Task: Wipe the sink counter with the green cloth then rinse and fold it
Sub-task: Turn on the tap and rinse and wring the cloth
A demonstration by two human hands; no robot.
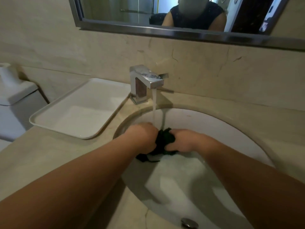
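Mostly hidden, green cloth (165, 142) bunched between clenched left hand (142, 136) and right hand (183, 141), under running tap (146, 81)

- No text, label, brand, number or sign can be read anywhere in the head view.
- The faucet (146, 81), upper centre of the frame, carries mottled marks on its top plate — too blurred to tell whether they are letters or only reflections.
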